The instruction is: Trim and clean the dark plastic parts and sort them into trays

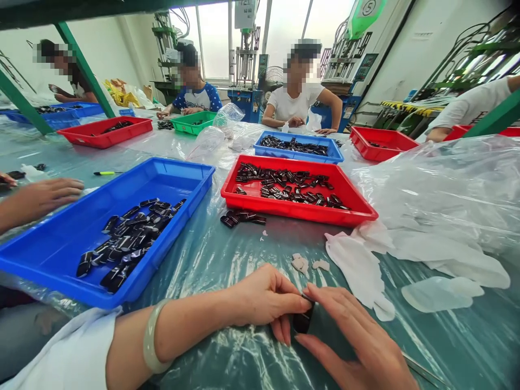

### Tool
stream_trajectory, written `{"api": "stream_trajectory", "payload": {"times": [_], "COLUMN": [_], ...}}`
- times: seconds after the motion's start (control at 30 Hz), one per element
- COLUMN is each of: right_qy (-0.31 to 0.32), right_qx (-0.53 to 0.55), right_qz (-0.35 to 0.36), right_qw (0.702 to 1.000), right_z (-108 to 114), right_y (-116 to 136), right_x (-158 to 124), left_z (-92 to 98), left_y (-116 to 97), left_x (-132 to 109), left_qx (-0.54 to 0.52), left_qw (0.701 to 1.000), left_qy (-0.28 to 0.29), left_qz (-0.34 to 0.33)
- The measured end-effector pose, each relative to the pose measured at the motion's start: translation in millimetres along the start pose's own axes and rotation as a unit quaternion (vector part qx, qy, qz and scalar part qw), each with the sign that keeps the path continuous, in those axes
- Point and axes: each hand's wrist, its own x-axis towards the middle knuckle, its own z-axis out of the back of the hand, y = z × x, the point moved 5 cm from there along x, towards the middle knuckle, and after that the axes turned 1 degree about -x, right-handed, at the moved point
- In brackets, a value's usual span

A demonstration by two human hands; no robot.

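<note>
Between the thumb and fingers of my left hand (264,298) is a small, glossy black piece (303,320), held just above the plastic-covered table. The thumb and forefinger of my right hand (357,336) span the same piece, one at its upper end and one at its lower end. My left thumb and fingers cover part of it, so its full shape is hidden. Beyond my hands lie crumpled white scraps (299,263). A red tray (300,212) farther off holds many similar black pieces, and a few more pieces (242,218) lie against its near side.
A large blue tray (57,238) with black pieces stands at left, a co-worker's hand (44,200) beside it. White cloth gloves (361,271) and clear plastic sheeting (447,189) lie at right. A thin metal tool (424,371) is near my right hand. Several people sit across the table.
</note>
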Motion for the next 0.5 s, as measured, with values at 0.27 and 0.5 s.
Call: {"api": "stream_trajectory", "payload": {"times": [0.27,0.5], "right_qy": [0.013,-0.011], "right_qx": [-0.065,-0.062], "right_qz": [-0.003,0.038], "right_qw": [0.998,0.997], "right_z": [-3.9,-4.5], "right_y": [-1.2,-3.6], "right_x": [-2.7,-7.4], "left_z": [16.0,62.2], "left_y": [-45.6,-92.2], "left_x": [-35.3,-129.2], "left_qx": [0.296,0.612], "left_qw": [0.934,0.648], "left_qy": [-0.152,-0.451], "left_qz": [-0.133,-0.044]}}
